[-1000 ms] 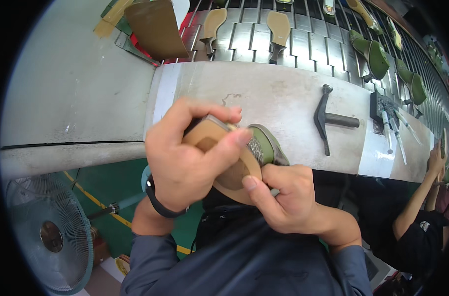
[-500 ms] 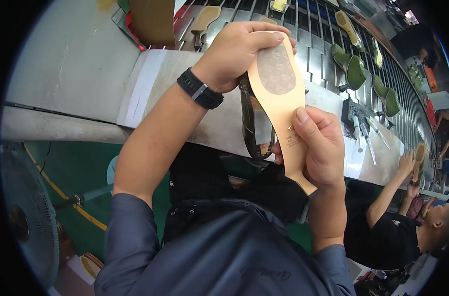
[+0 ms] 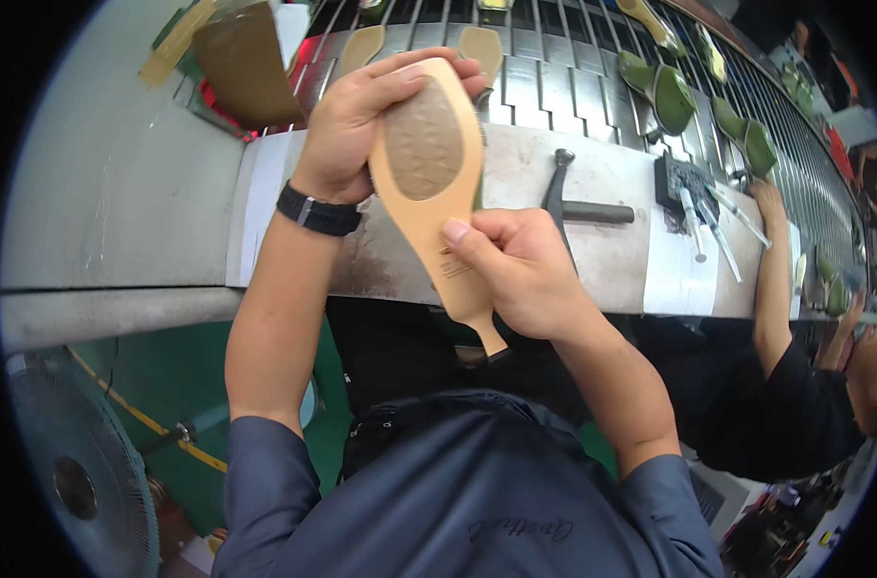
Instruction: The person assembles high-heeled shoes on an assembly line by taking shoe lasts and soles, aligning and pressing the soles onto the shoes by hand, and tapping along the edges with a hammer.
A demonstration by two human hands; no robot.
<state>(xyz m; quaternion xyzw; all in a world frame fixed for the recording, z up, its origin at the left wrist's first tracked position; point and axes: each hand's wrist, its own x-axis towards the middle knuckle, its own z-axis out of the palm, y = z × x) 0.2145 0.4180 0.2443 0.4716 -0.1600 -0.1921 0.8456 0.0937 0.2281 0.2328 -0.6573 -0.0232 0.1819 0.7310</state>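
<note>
A tan shoe sole (image 3: 445,223) faces up above the bench, held in both my hands. A greyish, see-through patch covers its wide forefoot, and small dark print marks its waist. A sliver of green shows behind its edge; whatever lies beneath is mostly hidden. My left hand (image 3: 361,120) is closed round the toe end, thumb along the rim. With its thumb pressed on the waist and its fingers behind, my right hand (image 3: 515,270) grips the narrow part. The tapered heel end points down toward my lap. To the right of the sole, a hammer (image 3: 597,212) lies on the bench.
Beyond the bench (image 3: 525,154) runs a slatted metal conveyor (image 3: 544,96) bearing green shoes (image 3: 671,101) and tan soles (image 3: 363,43). Several syringes (image 3: 716,226) rest in a black holder (image 3: 665,188). A co-worker's arm (image 3: 772,260) reaches in at right; a fan (image 3: 72,482) stands lower left.
My hands and the sole have shifted left, and the sole stands more upright. The dark shoe-like shape beneath it is out of sight; the hammer now shows. The co-worker's arm has reached toward the conveyor.
</note>
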